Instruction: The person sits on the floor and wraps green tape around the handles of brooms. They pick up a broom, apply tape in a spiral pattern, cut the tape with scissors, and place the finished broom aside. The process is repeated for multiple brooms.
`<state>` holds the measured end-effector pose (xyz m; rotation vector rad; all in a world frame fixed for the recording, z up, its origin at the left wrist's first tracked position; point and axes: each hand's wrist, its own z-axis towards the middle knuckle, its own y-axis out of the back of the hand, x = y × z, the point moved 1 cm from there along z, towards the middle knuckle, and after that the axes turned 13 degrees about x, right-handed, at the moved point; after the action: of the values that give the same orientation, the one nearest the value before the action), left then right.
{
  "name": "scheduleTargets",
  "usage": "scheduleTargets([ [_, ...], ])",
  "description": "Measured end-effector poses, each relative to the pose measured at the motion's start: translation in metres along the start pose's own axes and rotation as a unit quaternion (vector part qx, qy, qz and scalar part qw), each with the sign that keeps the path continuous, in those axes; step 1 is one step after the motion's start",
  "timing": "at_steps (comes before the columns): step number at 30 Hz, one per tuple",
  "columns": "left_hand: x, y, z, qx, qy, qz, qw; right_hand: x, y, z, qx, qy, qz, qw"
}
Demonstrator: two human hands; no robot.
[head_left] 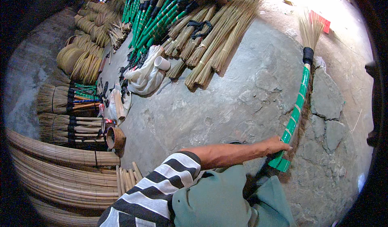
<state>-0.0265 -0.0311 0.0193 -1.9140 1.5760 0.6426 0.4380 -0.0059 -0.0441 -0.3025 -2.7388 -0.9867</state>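
A straw broom (297, 106) lies slantwise at the right, bristles pointing away from me. Spiral green wrapping with pale gaps covers its handle, and a black band (308, 55) binds the neck below the bristles. Across my lap stretches my left arm in a black-and-white striped sleeve. My left hand (278, 145) is closed round the handle close to its near end; some fingers are hidden. Just below that hand, a wider green piece (279, 163) shows at the handle's end; whether it hangs loose I cannot tell. My right hand does not show.
Green-handled brooms (151, 25) and straw bundles (218, 41) lie at the back. A white cup (162, 63) rests on a white plastic bag (141, 80). Dark-bristled brooms (56, 128), a brown pot (116, 138) and rolled slatted mats (60, 178) line the left. Cracked concrete (328, 97) lies at right.
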Motion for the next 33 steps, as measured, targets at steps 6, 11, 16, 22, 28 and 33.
scheduleTargets([
  [6,0.006,0.014,0.003,0.103,-0.006,-0.046,0.994,-0.006,-0.004,-0.003,0.006,-0.010,0.001,1.000],
  [11,0.003,0.015,0.000,0.124,-0.008,-0.059,0.990,-0.011,-0.006,-0.007,0.012,-0.019,0.002,1.000],
  [16,-0.006,0.018,-0.007,0.133,0.011,0.047,0.990,-0.018,-0.010,-0.012,0.017,-0.029,0.004,0.999],
  [22,-0.014,0.019,-0.024,0.230,0.053,0.003,0.972,-0.040,-0.011,-0.023,0.025,-0.037,0.005,0.999],
  [28,-0.006,0.018,-0.020,0.254,0.042,-0.017,0.966,-0.081,-0.019,-0.076,0.039,0.001,0.009,0.999],
  [33,-0.008,0.006,-0.014,0.242,0.066,-0.036,0.967,-0.046,-0.024,-0.093,0.135,-0.026,0.271,0.953],
])
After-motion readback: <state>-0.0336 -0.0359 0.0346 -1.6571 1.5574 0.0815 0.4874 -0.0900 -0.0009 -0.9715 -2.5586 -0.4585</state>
